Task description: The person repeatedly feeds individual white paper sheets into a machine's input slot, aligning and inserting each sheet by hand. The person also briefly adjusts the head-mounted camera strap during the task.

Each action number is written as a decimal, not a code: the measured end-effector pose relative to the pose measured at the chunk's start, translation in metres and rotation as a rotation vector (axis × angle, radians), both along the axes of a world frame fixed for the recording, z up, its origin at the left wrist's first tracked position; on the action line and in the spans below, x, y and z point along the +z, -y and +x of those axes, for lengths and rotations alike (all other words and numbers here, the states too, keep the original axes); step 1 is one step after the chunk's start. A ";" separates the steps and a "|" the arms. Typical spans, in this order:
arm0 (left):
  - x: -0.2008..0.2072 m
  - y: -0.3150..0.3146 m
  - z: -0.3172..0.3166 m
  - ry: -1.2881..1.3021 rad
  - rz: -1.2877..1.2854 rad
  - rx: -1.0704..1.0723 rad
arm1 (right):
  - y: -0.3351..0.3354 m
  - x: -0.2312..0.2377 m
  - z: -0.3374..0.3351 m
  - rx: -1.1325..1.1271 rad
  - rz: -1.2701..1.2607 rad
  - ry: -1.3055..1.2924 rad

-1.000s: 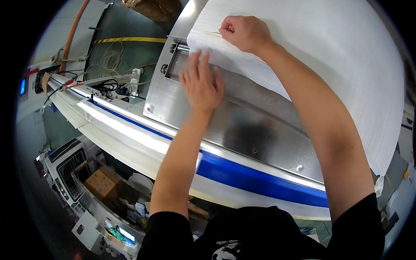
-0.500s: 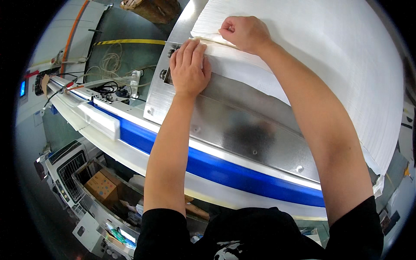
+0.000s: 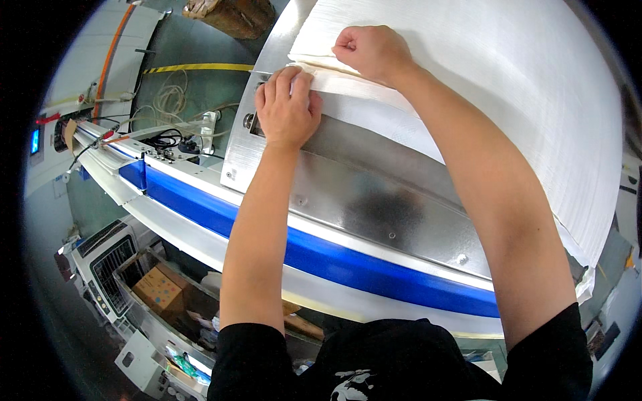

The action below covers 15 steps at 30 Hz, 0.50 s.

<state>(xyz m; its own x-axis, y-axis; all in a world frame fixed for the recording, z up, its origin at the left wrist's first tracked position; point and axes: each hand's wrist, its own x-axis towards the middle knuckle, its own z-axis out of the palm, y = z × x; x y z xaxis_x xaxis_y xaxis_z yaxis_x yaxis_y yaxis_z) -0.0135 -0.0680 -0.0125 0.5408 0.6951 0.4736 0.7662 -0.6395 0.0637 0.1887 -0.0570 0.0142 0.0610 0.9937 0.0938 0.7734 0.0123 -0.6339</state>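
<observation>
A large stack of thin white sheets (image 3: pixel 508 100), perhaps paper or tissue, spreads across the top and right. My left hand (image 3: pixel 287 110) lies at its near left edge, fingers stretched forward onto the sheet edge and thumb apart. Further along that edge, my right hand (image 3: pixel 376 55) rests on the stack with fingers curled into a pinch; whether a sheet is between them is hidden. Between my hands the layers part in a cream-coloured gap. Under the near edge sits a shiny metal plate (image 3: pixel 354 194) with screws.
A blue belt (image 3: pixel 374 267) with white rails runs along the near side of the plate. Cables (image 3: pixel 170 100) lie on the floor at left, by a yellow-black stripe (image 3: pixel 200 67). A bin holding a cardboard box (image 3: pixel 159 289) stands at lower left.
Both hands have shifted slightly left and stay on the sheet edge. A white packet-like piece on the belt at left is no longer at that spot, leaving blue belt showing.
</observation>
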 end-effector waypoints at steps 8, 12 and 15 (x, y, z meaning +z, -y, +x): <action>0.042 -0.025 -0.026 -0.414 -0.154 -0.428 | 0.134 0.008 0.000 -0.155 0.035 0.111; 0.070 -0.018 -0.004 -0.756 -0.283 -0.228 | 0.247 0.002 0.088 -0.451 -0.030 0.364; 0.088 -0.010 0.030 -0.971 -0.365 -0.176 | 0.346 0.008 0.172 -0.586 -0.155 0.489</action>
